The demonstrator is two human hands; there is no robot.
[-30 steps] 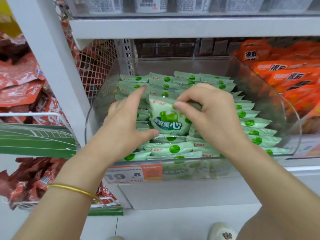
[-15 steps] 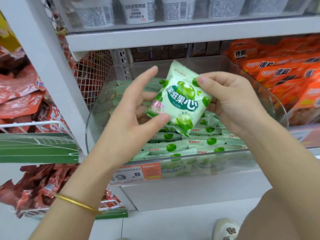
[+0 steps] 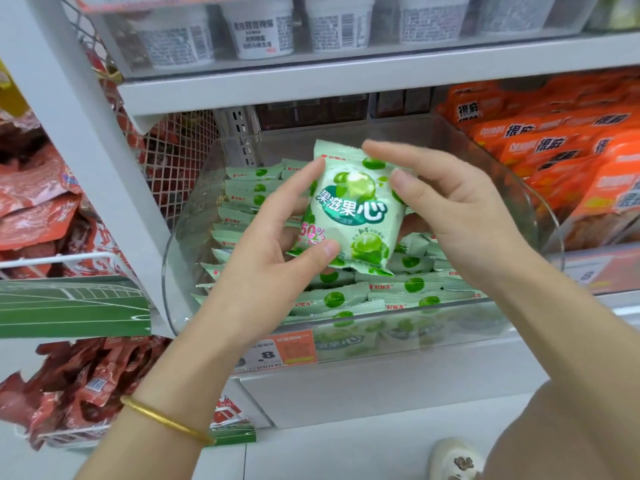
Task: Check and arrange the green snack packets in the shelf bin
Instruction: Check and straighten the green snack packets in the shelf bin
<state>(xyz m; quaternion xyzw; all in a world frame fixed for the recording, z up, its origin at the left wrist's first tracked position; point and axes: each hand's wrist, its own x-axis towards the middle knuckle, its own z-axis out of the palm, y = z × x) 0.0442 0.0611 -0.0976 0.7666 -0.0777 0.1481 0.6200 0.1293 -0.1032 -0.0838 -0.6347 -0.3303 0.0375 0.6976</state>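
At the far left, red packets point(image 3: 38, 209) fill a wire basket point(image 3: 52, 258), well apart from the work. The left hand point(image 3: 263, 261), with a gold bangle point(image 3: 166, 420) on its wrist, pinches the lower left corner of 1 green snack packet point(image 3: 353, 213) between its thumb and the fingers behind it, and the index finger lies up along the packet's left edge. The packet is upright, printed face toward the camera, above the clear shelf bin point(image 3: 460, 323) and clear of its contents. Below it, the other green packets point(image 3: 346, 299) stand on edge in close rows inside the bin, and a price tag point(image 3: 277, 351) sits on the bin's front. The right hand point(image 3: 467, 220) pinches the packet's upper right edge with its thumb in front and its fingers curled behind the top. Orange packets point(image 3: 554, 150) crowd the next section to the right, just beside the bin. The step in hand looks like the check, with the arranging yet to come. Both pinches sit on corners of slick film, so if 1 hand lets go to turn the packet it may slip and fall over the low front wall to the floor. Pushed back in flat or at a slant, it may topple the standing rows, and a wide right wrist may nudge the orange packets.
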